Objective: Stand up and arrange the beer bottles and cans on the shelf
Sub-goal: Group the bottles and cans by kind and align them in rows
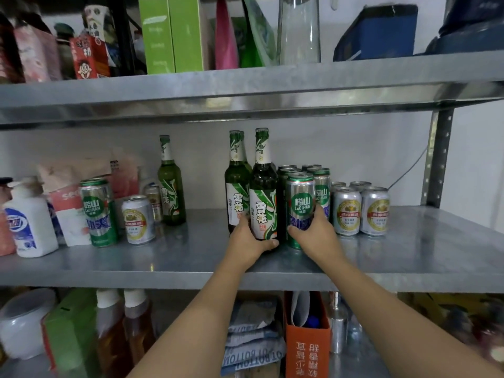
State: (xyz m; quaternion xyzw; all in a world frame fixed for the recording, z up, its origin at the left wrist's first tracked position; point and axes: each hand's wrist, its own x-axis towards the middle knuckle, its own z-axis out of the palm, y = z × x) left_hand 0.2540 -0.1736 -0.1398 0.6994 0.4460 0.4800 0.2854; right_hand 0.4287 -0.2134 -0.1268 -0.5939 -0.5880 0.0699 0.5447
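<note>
Left hand [249, 241] wrapped round the base of a standing bottle [263, 186], right hand [313, 230] closed on a tall can [299, 208] touching it, mid-shelf [191, 268]. More bottles and cans packed behind and right. Bare strip along the front edge, open gap to the left before a lone bottle [171, 184] and two cans [98, 211]

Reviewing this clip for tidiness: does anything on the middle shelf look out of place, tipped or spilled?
Nothing is tipped or spilled. One green bottle, a tall green can and a short silver can stand apart at the left, away from the group the left hand and right hand are holding.
</note>
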